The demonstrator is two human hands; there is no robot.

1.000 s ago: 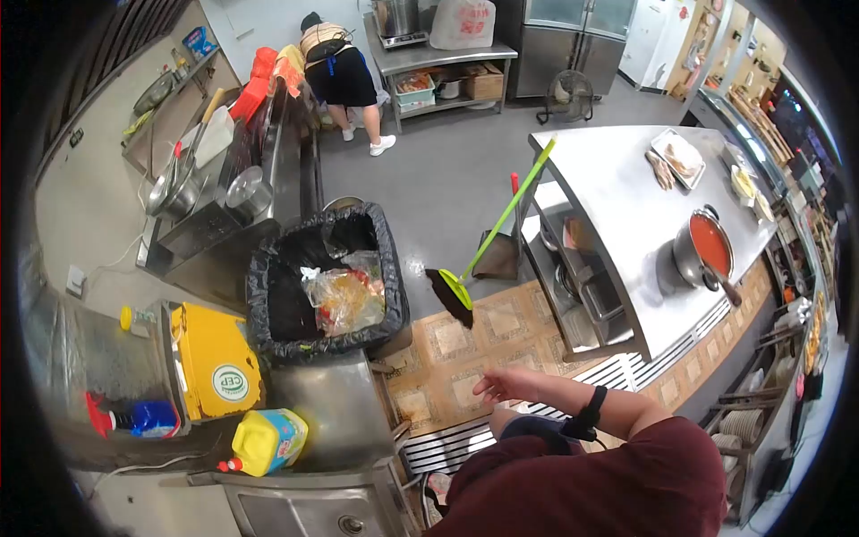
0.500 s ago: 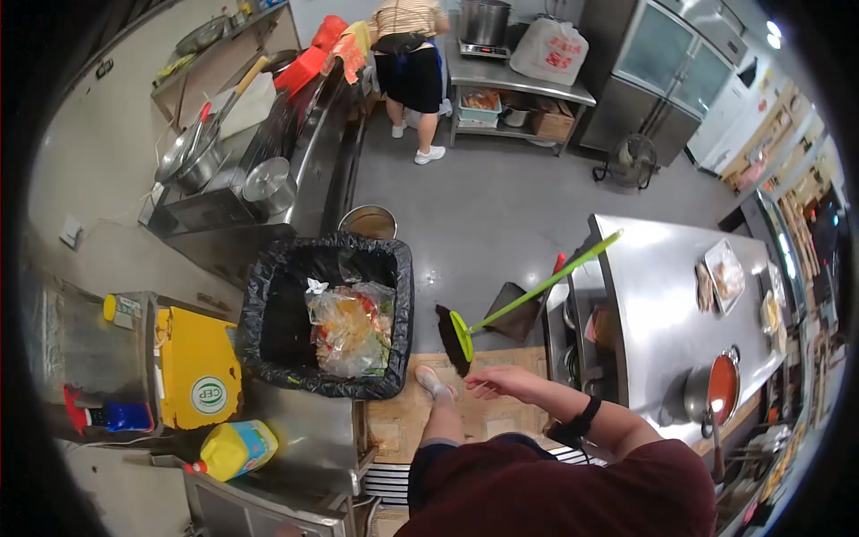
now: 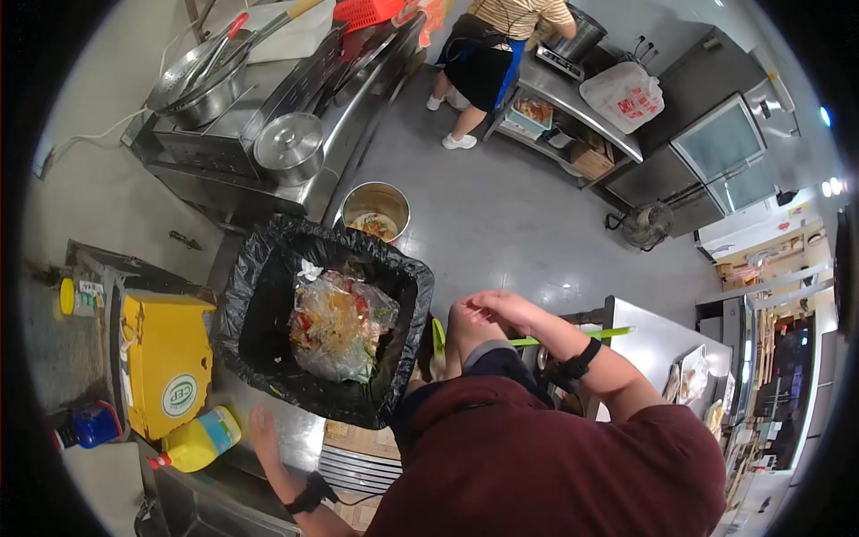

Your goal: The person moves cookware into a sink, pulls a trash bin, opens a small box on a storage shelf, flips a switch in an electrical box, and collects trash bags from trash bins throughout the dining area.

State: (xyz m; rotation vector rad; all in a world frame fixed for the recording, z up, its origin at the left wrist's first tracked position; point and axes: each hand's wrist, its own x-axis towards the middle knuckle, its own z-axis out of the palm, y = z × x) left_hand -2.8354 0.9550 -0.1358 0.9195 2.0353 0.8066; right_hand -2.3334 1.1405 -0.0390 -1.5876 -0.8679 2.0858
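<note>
My right hand (image 3: 501, 309) hovers over my bent leg with its fingers loosely apart and nothing in them. Below it the green broom (image 3: 617, 332) is mostly hidden by my leg and arm. My left hand (image 3: 263, 436) is low on the left, slightly blurred, fingers stretched out and empty. It is beside a steel counter (image 3: 291, 428) and a yellow bottle (image 3: 204, 440) with a red cap. Between my hands stands a large bin lined with a black bag (image 3: 240, 313). Inside it lies a clear plastic bag of food waste (image 3: 335, 327).
Behind the bin stands a metal bucket (image 3: 398, 210) with food scraps. A lidded pot (image 3: 291, 152) rests on the left counter. A yellow box (image 3: 161, 358) is at left. A co-worker (image 3: 488, 54) stands at the back; a fan (image 3: 646, 225) is on the floor. A steel table (image 3: 640, 322) is at right.
My view has moved forward and turned, bringing the bin and bucket closer. My left hand has come into view. My leg now covers much of the broom, and the dustpan is no longer visible.
</note>
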